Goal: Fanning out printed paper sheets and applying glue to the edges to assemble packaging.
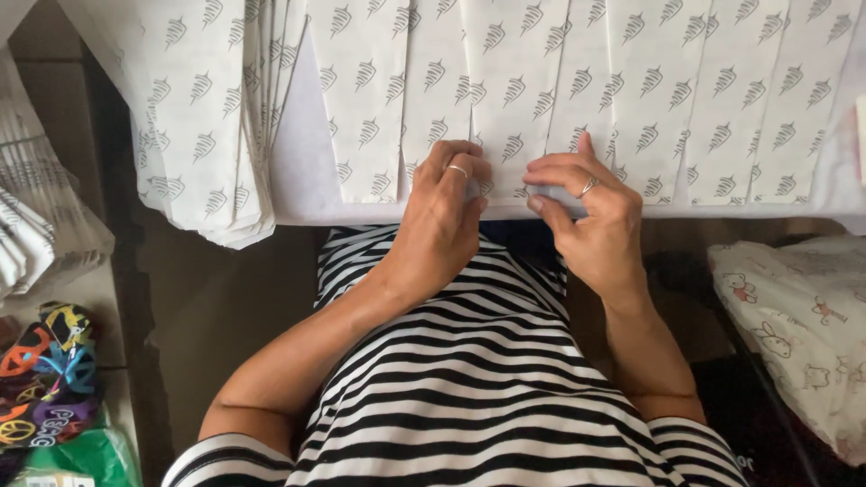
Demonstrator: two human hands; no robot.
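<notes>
Worked at a white table (307,180) covered by a row of overlapping white paper bags (631,99) printed with small grey leaf marks. Wore a black-and-white striped shirt (469,379). Kept a fanned stack of the same bags (207,135) hanging over the table's left edge. Pressed the left hand (446,203), fingers curled together, on the lower end of the middle bag (505,108) at the near table edge. Pinched that bag's bottom fold with the right hand (586,207), thumb beneath, fingers flat above.

a colourful peace-sign patterned cloth (41,383) lies lower left; a white animal-print fabric bundle (798,329) sits well apart, lower right.
</notes>
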